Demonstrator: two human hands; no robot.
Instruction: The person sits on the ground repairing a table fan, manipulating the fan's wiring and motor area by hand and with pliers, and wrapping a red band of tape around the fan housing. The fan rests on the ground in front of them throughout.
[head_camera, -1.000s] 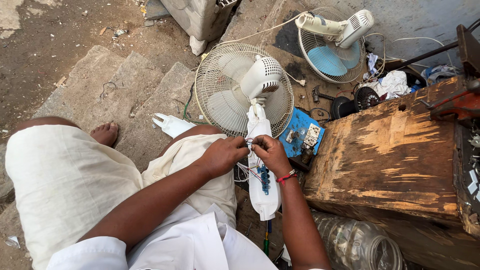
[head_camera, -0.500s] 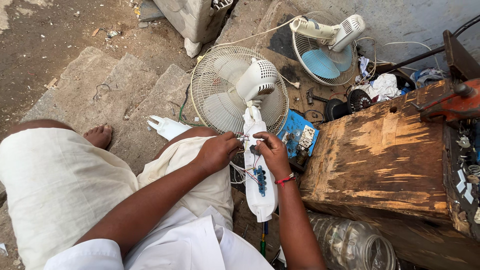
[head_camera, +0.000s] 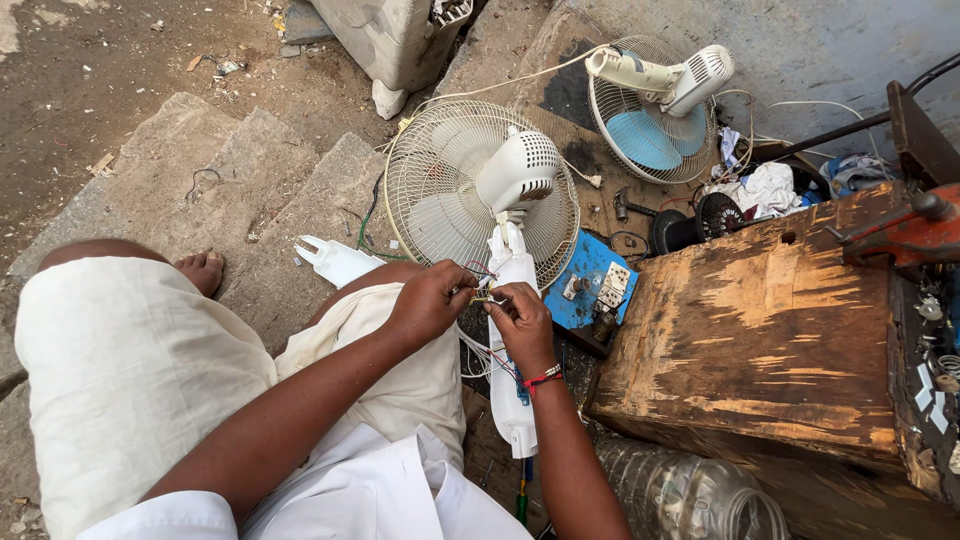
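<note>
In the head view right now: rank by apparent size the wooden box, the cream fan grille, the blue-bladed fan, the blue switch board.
1. wooden box, largest.
2. cream fan grille.
3. blue-bladed fan; it lies farther from the camera, so its true size against the cream one is unsure.
4. blue switch board, smallest, partly hidden.

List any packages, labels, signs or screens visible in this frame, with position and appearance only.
No signs or screens show.
Clear plastic jar: lying at the bottom edge, below the wooden box; ribbed, transparent, no label visible.
Small pale tags: on the dark shelf at the right edge; white squares, too small to tell more.
Blue switch board: on the ground right of the fan the hands work on; flat, blue, with white fittings, not a label.
</note>
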